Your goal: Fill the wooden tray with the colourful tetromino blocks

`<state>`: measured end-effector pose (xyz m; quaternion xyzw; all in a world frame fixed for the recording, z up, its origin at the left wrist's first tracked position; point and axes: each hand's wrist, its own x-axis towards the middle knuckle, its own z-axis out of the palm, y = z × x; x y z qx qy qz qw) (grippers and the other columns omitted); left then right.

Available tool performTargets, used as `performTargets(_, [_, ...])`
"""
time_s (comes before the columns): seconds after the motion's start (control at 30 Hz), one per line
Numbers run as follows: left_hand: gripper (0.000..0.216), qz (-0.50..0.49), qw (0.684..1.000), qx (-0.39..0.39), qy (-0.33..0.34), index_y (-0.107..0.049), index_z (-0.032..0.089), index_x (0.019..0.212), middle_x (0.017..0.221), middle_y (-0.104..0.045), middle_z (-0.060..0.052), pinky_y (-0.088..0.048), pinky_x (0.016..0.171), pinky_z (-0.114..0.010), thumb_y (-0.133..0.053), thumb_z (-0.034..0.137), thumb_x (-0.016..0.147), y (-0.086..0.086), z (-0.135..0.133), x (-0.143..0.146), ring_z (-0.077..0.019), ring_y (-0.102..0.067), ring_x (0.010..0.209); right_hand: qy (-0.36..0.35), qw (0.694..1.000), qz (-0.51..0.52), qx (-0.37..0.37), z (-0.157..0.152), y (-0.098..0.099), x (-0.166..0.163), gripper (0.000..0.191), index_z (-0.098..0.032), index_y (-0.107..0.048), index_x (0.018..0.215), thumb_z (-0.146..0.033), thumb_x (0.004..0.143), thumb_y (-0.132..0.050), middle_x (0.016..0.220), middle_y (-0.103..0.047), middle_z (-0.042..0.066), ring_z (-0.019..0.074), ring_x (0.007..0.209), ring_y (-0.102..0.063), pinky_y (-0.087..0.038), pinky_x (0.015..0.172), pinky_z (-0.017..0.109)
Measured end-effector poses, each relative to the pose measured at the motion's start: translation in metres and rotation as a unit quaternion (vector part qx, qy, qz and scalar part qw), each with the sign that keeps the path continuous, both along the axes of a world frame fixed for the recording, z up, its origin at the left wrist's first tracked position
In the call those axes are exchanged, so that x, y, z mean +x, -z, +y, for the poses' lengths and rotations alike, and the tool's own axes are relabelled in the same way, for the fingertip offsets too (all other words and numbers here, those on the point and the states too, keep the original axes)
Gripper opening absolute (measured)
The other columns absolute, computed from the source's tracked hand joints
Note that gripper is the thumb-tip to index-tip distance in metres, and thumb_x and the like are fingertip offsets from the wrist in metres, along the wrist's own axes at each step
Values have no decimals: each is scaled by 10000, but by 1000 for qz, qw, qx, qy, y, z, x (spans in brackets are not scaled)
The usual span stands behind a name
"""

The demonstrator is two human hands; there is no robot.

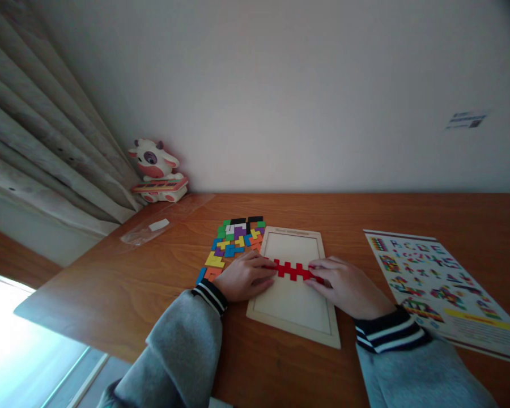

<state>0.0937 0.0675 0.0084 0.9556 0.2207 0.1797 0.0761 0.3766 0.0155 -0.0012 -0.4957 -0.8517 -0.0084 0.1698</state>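
A row of red puzzle pieces (292, 270) lies across the middle of a pale wooden puzzle frame (295, 333), with notched edges above and below. At the row's left end, the fingertips of my left hand (245, 276) are closed on the red pieces, partly hiding them. My right hand (349, 285) pinches the right end of the same row between thumb and fingers. Just left of the frame, several loose block-shaped puzzle pieces (230, 247) in yellow, blue, green, purple, orange, white and black lie flat; my left hand and wrist are beside the nearest orange one.
On the right of the wooden table (280, 377) lies a printed picture sheet (442, 283). A clear plastic bag (141, 233) rests at the left. Farther back, a toy cow with a keyboard (158, 170) stands by the curtain (46, 136) and wall.
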Motion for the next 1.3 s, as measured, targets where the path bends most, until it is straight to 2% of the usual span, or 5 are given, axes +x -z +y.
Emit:
performTargets(0.4, [256,1,1000,1,1,-702,200,1124,1165,-692,-75,-472,956,-375,-517,298,978,-6,-2,2,-220,-585,1038,-18,999,41,-16,0,7,-3,188,-174,-763,1030,-208,900,-632,1077,-723,97,226,979,-676,-568,910,383])
performTargets(0.73, [271,-1,1000,0,1,-693,208,1151,1182,-685,-80,-471,971,-394,-507,310,983,1,0,0,-227,-581,1066,-28,998,60,-8,-1,7,-4,169,-184,-764,994,-165,878,-643,1045,-716,89,219,958,-680,-572,887,365])
performTargets(1.17, [273,-1,1000,8,-1,-696,206,1150,1196,-685,-85,-461,967,-399,-509,314,983,1,0,-1,-229,-585,1056,-16,997,79,-17,-1,6,-4,201,-177,-727,1063,-221,904,-614,1065,-709,91,219,970,-677,-566,895,370])
performTargets(1.3, [281,1,1000,9,-2,-695,211,1157,1199,-680,-90,-462,966,-399,-495,311,987,0,0,-1,-232,-583,1064,2,996,85,-13,-2,1,-4,218,-181,-718,1059,-241,945,-542,1075,-707,84,211,944,-678,-562,879,366])
